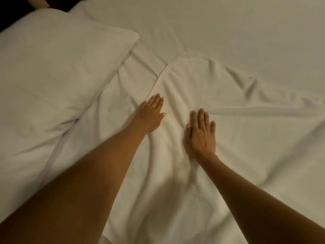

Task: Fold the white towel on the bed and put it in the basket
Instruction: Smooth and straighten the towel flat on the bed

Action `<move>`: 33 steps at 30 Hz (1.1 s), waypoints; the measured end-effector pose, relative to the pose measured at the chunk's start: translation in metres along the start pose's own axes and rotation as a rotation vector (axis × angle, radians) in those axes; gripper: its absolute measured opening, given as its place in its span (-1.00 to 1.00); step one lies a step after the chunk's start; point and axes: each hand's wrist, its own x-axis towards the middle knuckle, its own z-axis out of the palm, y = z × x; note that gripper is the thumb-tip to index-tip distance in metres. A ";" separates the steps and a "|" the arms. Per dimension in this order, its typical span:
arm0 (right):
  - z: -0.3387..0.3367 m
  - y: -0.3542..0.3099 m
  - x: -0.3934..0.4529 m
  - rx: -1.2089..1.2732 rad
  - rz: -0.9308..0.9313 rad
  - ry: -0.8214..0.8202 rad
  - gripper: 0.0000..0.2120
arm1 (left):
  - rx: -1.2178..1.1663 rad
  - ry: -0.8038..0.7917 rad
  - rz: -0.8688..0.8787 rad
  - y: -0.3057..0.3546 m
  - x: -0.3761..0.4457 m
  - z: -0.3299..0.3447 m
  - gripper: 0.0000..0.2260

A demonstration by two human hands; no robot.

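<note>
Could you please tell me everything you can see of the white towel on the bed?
The white towel looks like soft terry cloth with a hemmed edge running diagonally up to a far corner. It lies spread on the bed sheet, wrinkled, with long creases toward the camera. Its left part reaches beside the pillow. The left hand and right hand both press flat on it, fingers straight. Its near end runs out of view.
</note>
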 end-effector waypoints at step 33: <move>0.092 -0.214 -0.053 0.245 0.398 0.119 -0.26 | 0.577 0.107 0.563 -0.101 0.060 -0.039 -0.48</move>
